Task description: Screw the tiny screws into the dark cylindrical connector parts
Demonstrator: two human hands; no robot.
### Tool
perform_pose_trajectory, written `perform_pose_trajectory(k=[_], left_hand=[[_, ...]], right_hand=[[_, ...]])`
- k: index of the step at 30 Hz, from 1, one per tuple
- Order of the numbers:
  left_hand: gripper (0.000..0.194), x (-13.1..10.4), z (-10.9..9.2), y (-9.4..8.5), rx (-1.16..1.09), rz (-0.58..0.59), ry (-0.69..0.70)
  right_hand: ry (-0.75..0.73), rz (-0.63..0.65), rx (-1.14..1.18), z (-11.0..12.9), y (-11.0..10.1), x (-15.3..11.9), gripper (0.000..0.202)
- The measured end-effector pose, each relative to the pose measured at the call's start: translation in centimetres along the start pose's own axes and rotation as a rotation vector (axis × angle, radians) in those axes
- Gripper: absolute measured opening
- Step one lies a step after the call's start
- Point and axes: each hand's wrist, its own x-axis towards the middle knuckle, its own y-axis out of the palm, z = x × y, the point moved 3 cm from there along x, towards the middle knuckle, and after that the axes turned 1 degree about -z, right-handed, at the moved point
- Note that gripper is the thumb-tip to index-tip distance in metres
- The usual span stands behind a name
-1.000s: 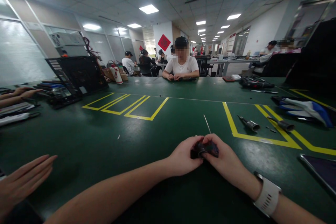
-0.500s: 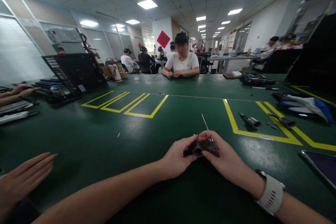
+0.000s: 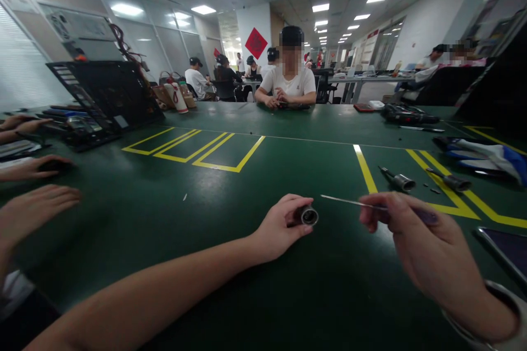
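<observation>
My left hand point(image 3: 274, 230) grips a short, hollow metal cylinder point(image 3: 309, 215) between thumb and fingers, its round open end turned toward me. The far part of the cylinder is hidden by my fingers. To the right, my right hand point(image 3: 424, 247) is closed around a screwdriver point(image 3: 349, 201) with a purplish handle. Its long thin shaft points left, and the tip is apart from the cylinder. Beyond my right hand lie a metal cylinder with a narrow stem point(image 3: 401, 181) and a similar stemmed cylinder point(image 3: 455, 182), with small dark bits point(image 3: 435, 191) between them.
Yellow tape outlines point(image 3: 218, 166) mark the green table point(image 3: 230, 192). A dark-screened device point(image 3: 504, 255) lies at the right edge, gloves point(image 3: 488, 156) behind it. A co-worker's hand point(image 3: 37, 211) rests close on my left. Another person point(image 3: 288, 85) sits opposite.
My right hand has moved away from the cylinder to the right, and the screwdriver has swung from pointing up and away to pointing left. My left hand still holds the cylinder.
</observation>
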Motion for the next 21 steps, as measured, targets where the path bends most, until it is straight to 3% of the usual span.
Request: perform_pose_trajectory(k=[6, 15, 21], left_hand=[[0.045, 0.0, 0.4, 0.3, 0.004, -0.052, -0.051], [0.047, -0.3, 0.4, 0.3, 0.000, -0.077, -0.057], [0.046, -0.2, 0.6, 0.4, 0.002, -0.068, -0.071]], right_hand=[[0.018, 0.117, -0.133, -0.7, 1.3, -1.6, 0.027], [-0.172, 0.212, -0.380, 0.5, 2.7, -1.9, 0.023], [-0.077, 0.271, -0.349, -0.3, 3.2, -2.0, 0.025]])
